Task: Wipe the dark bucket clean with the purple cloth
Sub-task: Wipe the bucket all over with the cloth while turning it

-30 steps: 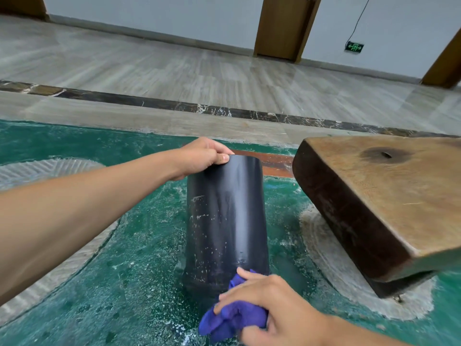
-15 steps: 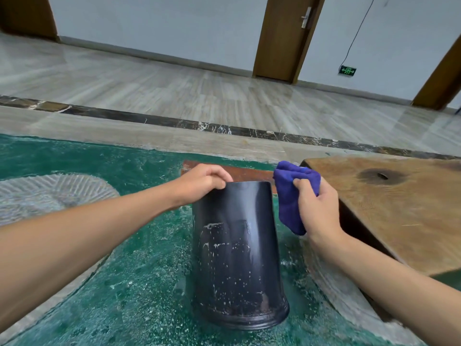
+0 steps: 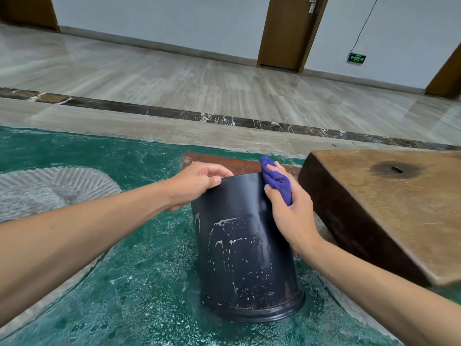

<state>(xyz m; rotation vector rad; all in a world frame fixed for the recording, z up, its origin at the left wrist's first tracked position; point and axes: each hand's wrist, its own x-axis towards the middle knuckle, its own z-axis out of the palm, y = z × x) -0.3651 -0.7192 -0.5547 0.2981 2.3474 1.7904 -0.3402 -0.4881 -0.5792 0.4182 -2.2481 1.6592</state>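
The dark bucket (image 3: 244,255) stands upside down on the green carpet, its rim at the bottom, tilted slightly, with white specks and streaks on its near side. My left hand (image 3: 197,182) grips the top left edge of the bucket. My right hand (image 3: 287,208) holds the bunched purple cloth (image 3: 275,179) and presses it against the bucket's upper right side, near the top edge.
A thick wooden slab (image 3: 389,208) lies tilted just right of the bucket, close to my right forearm. A reddish board (image 3: 224,162) lies behind the bucket. The green carpet (image 3: 124,283) is wet and foamy. Tiled floor and doors lie beyond.
My right hand with the cloth rose from the bucket's bottom rim to the top right and now presses on the upper side. My left hand kept its grip on the top edge.
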